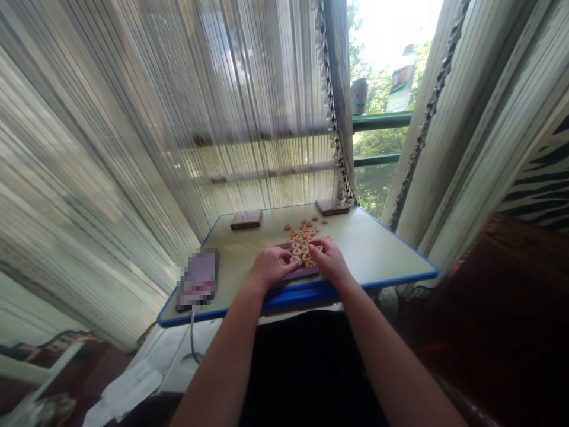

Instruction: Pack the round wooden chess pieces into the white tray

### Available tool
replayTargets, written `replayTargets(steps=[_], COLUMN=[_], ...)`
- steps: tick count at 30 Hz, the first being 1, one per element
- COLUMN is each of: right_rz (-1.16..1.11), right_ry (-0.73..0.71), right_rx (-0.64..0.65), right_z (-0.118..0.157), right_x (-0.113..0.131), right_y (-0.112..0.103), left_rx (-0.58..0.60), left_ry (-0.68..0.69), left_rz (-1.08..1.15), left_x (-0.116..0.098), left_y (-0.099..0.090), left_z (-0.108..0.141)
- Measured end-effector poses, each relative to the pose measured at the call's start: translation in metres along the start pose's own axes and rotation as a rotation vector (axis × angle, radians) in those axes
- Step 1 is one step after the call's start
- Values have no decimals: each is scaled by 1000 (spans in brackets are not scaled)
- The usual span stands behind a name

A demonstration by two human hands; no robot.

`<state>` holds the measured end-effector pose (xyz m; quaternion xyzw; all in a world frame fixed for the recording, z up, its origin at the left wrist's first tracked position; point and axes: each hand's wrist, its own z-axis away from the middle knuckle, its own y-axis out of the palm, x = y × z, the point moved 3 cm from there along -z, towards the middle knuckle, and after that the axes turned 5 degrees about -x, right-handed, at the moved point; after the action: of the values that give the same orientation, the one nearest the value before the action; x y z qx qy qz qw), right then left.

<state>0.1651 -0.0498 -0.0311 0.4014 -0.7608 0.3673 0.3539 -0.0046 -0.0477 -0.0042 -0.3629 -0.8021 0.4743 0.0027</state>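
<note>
Round wooden xiangqi pieces (305,257) with dark characters lie in rows in a shallow box (302,273) at the table's near edge. My left hand (270,265) is at the box's left side, thumb and index finger closed about a piece (295,260) at the row's end. From the right, my right hand (329,259) reaches over the box with its fingertips pressed on a piece (312,249); part of that piece is covered. Just beyond the box, several loose pieces (306,230) are scattered in a small heap on the table.
The pale folding table (377,249) has a blue edge. Two brown wooden boxes (246,219) (332,207) stand at its far side. A phone-like device (198,279), blurred out, lies at the left with a cable (192,338). Curtains (267,107) hang behind, by a window.
</note>
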Motion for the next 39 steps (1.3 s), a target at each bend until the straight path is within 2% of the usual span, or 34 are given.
replayTargets(steps=[5,8,26,39], right_rz=[45,58,72,62], right_ry=[-34,-34,-9,-5], right_rx=[49,55,51,44], right_z=[-1,-2,0,1], right_x=[-1,-1,3,2], right_y=[4,5,2,2], left_rx=[113,138,117,106], left_ry=[-66,-100,-165,-141], left_rz=[21,61,149,124], left_x=[1,1,1,0], left_y=[2,1,0,1], left_z=[-2,-2,1,0])
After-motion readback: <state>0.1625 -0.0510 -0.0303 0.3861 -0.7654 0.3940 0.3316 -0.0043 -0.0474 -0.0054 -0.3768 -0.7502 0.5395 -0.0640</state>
